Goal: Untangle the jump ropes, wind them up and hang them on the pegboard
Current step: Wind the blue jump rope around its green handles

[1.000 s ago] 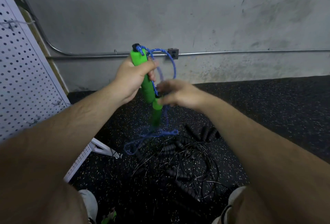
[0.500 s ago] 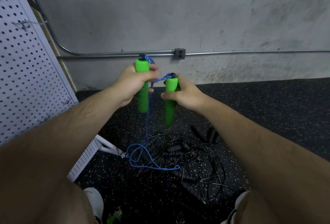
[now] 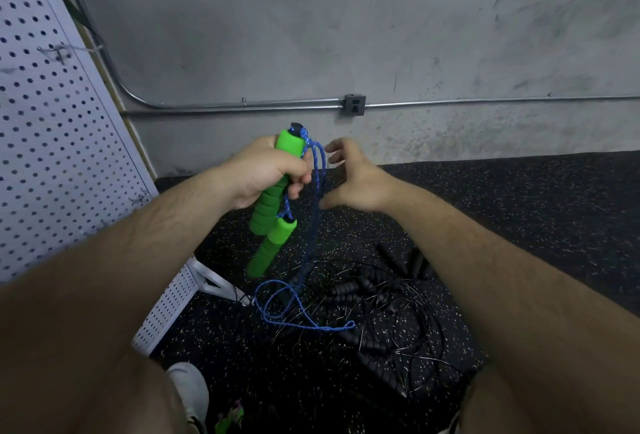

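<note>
My left hand (image 3: pixel 268 170) grips one green foam handle (image 3: pixel 289 143) of a jump rope, held upright. The second green handle (image 3: pixel 268 248) dangles just below it on the blue cord (image 3: pixel 317 174). The cord hangs down and ends in loose loops (image 3: pixel 294 312) over the floor. My right hand (image 3: pixel 353 177) is spread beside the cord, fingers straight, holding nothing. On the floor below lies a tangle of black jump ropes (image 3: pixel 374 309) with black ribbed handles. The white pegboard (image 3: pixel 52 143) stands at the left with a few hooks.
A grey concrete wall with a metal conduit and an outlet box (image 3: pixel 354 105) runs behind. The floor is black speckled rubber (image 3: pixel 519 212). The pegboard's white foot (image 3: pixel 214 283) reaches toward the rope pile. A white shoe (image 3: pixel 188 390) shows at the bottom.
My right hand has let go of the second green handle, which now hangs below the first. The right hand has opened beside the cord. The camera tilted slightly.
</note>
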